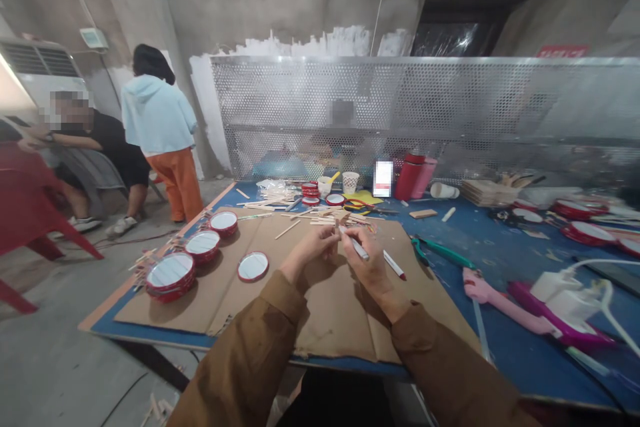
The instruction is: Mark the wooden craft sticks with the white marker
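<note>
My right hand (367, 260) is closed round a white marker pen (356, 245), its tip end pointing toward my left hand. Fingers pinched, my left hand (317, 247) meets it over the cardboard sheet (330, 320); whatever sits between those fingertips is too small to make out. Just right of my right hand lies another white pen with a red end (395, 265). Thin wooden sticks (287, 229) are scattered beyond my hands. To the left, a single red-rimmed white disc (253, 266) lies flat, near several stacks of similar discs (171, 273) with sticks beside them.
Teal-handled pliers (445, 250), a pink glue gun (505, 303) and a purple power strip with white plugs (565, 307) lie on the right. Paper cups (351, 181), a phone (383, 179) and a red bottle (410, 177) stand before a perforated metal screen (310, 93). Two people are at left.
</note>
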Tool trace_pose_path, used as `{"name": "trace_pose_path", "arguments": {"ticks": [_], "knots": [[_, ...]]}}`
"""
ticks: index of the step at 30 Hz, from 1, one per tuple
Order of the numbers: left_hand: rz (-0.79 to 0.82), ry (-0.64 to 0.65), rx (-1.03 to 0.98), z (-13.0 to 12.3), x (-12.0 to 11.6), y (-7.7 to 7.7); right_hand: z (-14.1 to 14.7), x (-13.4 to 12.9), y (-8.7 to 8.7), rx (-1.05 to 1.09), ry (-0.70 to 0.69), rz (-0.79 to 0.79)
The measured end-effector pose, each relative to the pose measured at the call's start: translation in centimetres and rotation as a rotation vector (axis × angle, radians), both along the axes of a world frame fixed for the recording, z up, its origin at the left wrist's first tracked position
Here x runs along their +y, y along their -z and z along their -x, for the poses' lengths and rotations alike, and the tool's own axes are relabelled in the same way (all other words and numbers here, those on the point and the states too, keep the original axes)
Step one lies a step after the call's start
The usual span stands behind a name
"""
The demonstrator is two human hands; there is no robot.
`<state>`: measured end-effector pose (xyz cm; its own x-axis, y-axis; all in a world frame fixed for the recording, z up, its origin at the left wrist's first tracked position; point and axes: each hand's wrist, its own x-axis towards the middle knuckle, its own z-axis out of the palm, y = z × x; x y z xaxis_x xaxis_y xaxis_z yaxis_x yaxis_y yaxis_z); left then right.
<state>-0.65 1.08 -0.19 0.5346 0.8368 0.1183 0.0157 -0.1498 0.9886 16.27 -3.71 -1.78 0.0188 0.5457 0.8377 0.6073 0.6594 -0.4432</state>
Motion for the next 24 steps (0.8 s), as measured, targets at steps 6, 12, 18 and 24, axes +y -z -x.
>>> {"name": "trace_pose_path", "arguments": {"ticks": [6, 12, 18, 24], "knots": [[-0.006, -0.017, 0.002, -0.07, 0.08, 0.08, -0.02, 0.05, 0.03, -0.015, 0.001, 0.007], [0.004, -0.010, -0.003, -0.07, 0.06, 0.05, -0.17, 0.21, 0.24, -0.011, 0.013, 0.024], [0.001, -0.009, 0.011, -0.04, -0.04, -0.13, -0.03, 0.00, -0.04, -0.007, 0.008, 0.038], [-0.005, -0.010, -0.009, -0.11, -0.03, -0.05, 0.02, -0.15, -0.32, 0.003, -0.004, 0.071]]}}
